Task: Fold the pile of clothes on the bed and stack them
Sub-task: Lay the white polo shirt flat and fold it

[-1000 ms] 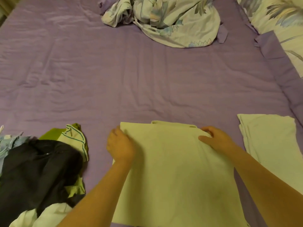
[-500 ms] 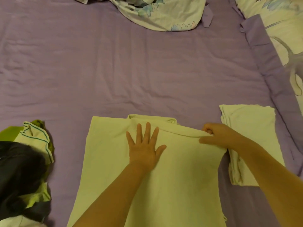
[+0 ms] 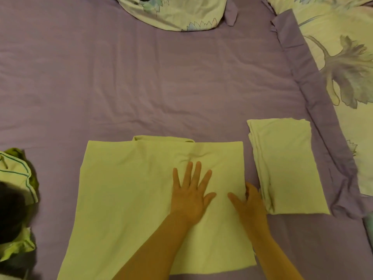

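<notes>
A pale yellow garment lies spread flat on the purple bed sheet in front of me, its collar edge at the far side. My left hand presses flat on its right half with fingers spread. My right hand rests at the garment's right edge, thumb on top and fingertips at the edge; whether they tuck under it I cannot tell. A folded pale garment lies just right of it. The pile of unfolded clothes, dark and green pieces, sits at the left edge.
A crumpled floral quilt lies at the far side of the bed. A floral pillow with a purple border runs along the right side. Open sheet stretches between the quilt and the garment.
My left hand slid rightward across the garment. My right hand moved from the top right corner down the right edge toward me. The view shifted, so the pile sits further left.
</notes>
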### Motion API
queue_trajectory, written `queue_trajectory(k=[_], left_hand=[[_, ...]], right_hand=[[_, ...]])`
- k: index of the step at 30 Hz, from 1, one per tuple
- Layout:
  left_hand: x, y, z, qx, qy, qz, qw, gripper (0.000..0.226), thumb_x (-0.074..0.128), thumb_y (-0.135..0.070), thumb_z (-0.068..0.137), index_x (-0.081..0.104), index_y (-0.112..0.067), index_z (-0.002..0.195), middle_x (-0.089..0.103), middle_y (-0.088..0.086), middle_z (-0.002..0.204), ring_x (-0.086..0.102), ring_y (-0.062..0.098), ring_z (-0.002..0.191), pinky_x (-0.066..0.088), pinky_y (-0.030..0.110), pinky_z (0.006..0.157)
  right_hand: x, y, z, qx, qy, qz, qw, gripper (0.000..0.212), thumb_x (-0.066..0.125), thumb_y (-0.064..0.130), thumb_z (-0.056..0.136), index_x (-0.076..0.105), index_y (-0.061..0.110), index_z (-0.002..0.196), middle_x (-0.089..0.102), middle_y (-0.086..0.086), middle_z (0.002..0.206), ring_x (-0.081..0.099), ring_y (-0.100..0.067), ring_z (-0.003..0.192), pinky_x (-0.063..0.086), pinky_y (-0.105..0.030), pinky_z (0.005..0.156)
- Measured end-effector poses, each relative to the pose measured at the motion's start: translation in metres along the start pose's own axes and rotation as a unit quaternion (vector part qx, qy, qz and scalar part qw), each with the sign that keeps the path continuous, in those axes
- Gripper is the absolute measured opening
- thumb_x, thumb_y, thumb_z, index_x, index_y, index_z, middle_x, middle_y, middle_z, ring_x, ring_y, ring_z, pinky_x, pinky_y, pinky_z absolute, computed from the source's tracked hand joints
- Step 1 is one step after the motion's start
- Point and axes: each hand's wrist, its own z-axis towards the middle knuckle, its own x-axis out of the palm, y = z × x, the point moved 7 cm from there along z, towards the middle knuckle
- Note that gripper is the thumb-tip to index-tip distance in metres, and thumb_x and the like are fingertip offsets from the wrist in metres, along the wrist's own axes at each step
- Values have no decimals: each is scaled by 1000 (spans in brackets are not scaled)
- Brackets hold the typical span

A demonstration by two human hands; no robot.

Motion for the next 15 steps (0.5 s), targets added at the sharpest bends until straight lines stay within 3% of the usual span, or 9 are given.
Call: queue_trajectory(k=[2,4,6,9,11,12,13,15], left_hand=[[12,2,5,-10,45,3,999,65,-6,-65,89,-30,-33,141,-42,3,146,-46,28,129,-29,61,104],[13,4,7,-2,72,-1,997,65,1,-64,93,-29,-33,141,-43,2,145,-47,27,128,-28,59,104],[2,5,4,2,86,-22,996,64,10,-60,97,-16,-32,148,-30,3,154,-38,26,136,-21,58,108],[-24,10,-8,-20,54,-106,993,56,17,-52,100,16,-29,152,5,0,161,-8,23,148,-10,56,113],[-44,15,-22,-50,10,-232,971,51,22,-49,101,30,-29,148,27,-7,156,12,18,147,1,48,117],[-52,18,-30,-72,8,-343,937,49,25,-49,101,34,-31,146,34,-10,152,21,14,144,9,38,117],[-58,22,-37,-96,20,-469,878,48,28,-50,101,37,-33,144,38,-12,149,30,9,140,17,28,114],[-70,29,-51,-145,51,-677,720,45,28,-54,99,42,-38,138,47,-15,140,45,2,125,31,20,104]], right_hand=[[4,-5,-3,11,23,-1,1000,64,66,29,87,37,10,141,51,-7,134,50,-24,120,41,-34,99],[3,-6,-6,18,55,6,998,65,66,27,88,35,10,143,49,-8,136,48,-25,122,39,-33,99],[1,-3,-11,19,88,0,996,68,67,26,87,33,10,144,46,-8,140,46,-26,126,39,-36,103],[1,10,-21,16,140,28,990,73,69,22,85,30,15,147,45,-6,142,45,-25,128,38,-45,107],[6,29,-31,1,176,62,982,75,69,18,85,28,22,147,45,0,142,45,-21,128,39,-46,106],[10,41,-37,-17,192,68,979,74,68,15,85,27,27,147,44,3,142,45,-18,127,40,-43,105],[15,55,-43,-42,207,68,975,73,66,12,86,27,34,144,43,7,141,44,-14,126,41,-37,103],[32,87,-58,-94,232,58,966,77,61,8,87,18,46,138,38,17,138,39,-6,126,37,-24,97]])
